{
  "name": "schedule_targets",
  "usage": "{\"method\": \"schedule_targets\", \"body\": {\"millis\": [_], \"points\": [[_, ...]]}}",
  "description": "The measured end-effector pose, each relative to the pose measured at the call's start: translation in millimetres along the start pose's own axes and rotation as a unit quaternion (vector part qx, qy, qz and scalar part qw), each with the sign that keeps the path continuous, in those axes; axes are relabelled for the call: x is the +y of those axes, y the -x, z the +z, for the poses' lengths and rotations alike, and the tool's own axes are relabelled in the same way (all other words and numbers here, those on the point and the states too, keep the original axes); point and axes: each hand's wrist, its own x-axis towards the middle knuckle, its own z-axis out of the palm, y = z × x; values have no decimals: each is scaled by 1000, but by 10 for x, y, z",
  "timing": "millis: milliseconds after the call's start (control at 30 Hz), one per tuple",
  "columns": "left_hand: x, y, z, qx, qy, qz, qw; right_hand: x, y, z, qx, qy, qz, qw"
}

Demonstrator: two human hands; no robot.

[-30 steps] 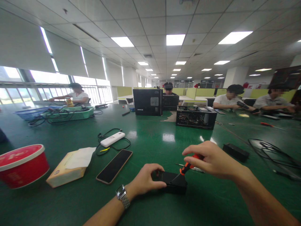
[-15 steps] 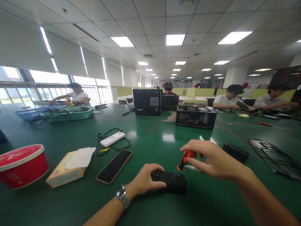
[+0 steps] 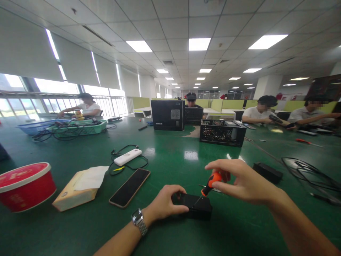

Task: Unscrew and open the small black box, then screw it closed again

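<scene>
Orange-black screwdriver (image 3: 206, 190) leans further right, pinched in the right grip (image 3: 239, 181). Left grip (image 3: 165, 204) clasps a black oblong box (image 3: 204, 209); likely screw-turning needs steady pressure.

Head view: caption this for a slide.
Left hand holds a black box; right hand holds an orange-and-black screwdriver to its top.

Lit by rectangular panels (image 3: 199, 44) in a tiled ceiling (image 3: 173, 25). Bordered left by windows (image 3: 55, 86) under partly lowered blinds (image 3: 25, 49). Divided at rear by yellow-green partitions (image 3: 233, 104). Furnished with a glossy green counter (image 3: 170, 160).
</scene>
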Motion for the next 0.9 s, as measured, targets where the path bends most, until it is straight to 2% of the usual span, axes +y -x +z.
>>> {"method": "schedule_targets", "body": {"millis": [133,233,400,900], "points": [[-8,1,3,1,-3,1,1000,-23,-21,15,4,37,9,999],[-11,5,0,-4,-4,2,1000,-37,-27,10,18,18,-6,1000],[-20,2,-1,-3,-5,7,1000,-26,-16,-5,-8,20,6,1000],[-5,-3,-5,-2,-6,5,1000,0,-51,62,32,1,-15,999]]}}
